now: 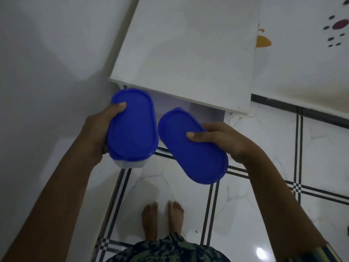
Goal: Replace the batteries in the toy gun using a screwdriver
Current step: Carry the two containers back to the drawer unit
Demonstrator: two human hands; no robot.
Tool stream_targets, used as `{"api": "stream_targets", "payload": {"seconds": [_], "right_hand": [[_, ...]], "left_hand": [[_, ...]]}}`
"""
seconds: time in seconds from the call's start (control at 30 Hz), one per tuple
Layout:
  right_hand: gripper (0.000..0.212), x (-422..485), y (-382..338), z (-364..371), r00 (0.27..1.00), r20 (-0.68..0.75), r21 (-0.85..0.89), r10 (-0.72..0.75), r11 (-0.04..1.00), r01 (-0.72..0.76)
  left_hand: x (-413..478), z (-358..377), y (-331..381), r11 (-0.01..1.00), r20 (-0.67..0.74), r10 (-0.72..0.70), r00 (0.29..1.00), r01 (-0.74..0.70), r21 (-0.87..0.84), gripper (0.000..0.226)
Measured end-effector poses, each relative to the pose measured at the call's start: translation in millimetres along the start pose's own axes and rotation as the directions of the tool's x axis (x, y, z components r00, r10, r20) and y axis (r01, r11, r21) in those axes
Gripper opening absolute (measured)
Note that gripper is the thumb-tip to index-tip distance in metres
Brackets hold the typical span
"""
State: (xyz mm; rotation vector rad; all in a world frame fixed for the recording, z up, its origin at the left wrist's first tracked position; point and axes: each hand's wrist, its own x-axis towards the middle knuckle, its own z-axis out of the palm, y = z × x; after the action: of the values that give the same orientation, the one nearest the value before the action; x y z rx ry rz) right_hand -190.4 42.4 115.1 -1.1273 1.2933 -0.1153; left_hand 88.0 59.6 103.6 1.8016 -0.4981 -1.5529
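- Blue lids top two oval boxes. The left hand [94,133] grips the left box [132,127], thumb pressed on the lid and fingers hidden beneath. The right hand [222,138] clamps the tilted right box [192,148] the same way.
- Toy gun, screwdriver and batteries are not in view; whether they are inside the boxes cannot be told.
- Step in hand, by my judgement: bringing supplies, with no unscrewing begun.
- Next move calls for setting both boxes on the white table [185,53], then freeing a hand to lift a lid.
- Table's near edge lies just beyond the boxes. The wall [47,53] is close on the left, and open tiled floor [264,148] lies to the right.
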Motion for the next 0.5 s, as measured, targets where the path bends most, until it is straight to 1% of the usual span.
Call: {"api": "stream_targets", "payload": {"seconds": [0.03,0.1,0.2,0.3,0.4,0.5], "right_hand": [[0.037,6,6,-4,0.998,-0.001,0.124,0.060,0.990,-0.060],[0.045,19,17,-6,0.988,-0.003,0.317,0.156,0.937,-0.147],[0.053,37,29,-1,0.970,-0.028,0.530,0.240,0.827,-0.189],[0.052,49,40,5,0.949,-0.074,0.610,0.305,0.767,-0.199],[0.048,50,51,6,0.941,-0.022,0.679,0.338,0.696,-0.234],[0.044,45,63,6,0.947,0.021,0.733,0.321,0.639,-0.233]], "left_hand": [[5,2,0,1.000,0.041,-0.027,0.999,0.026,0.015,0.039],[15,10,-1,0.995,0.090,-0.068,0.994,0.060,0.083,0.037],[34,24,-3,0.964,0.091,-0.151,0.984,0.126,0.233,0.032],[52,38,-4,0.931,0.126,-0.208,0.970,0.157,0.329,0.036],[64,50,-7,0.919,0.132,-0.221,0.966,0.161,0.361,0.032],[68,54,-16,0.907,0.206,-0.295,0.933,0.206,0.367,0.036]]}}
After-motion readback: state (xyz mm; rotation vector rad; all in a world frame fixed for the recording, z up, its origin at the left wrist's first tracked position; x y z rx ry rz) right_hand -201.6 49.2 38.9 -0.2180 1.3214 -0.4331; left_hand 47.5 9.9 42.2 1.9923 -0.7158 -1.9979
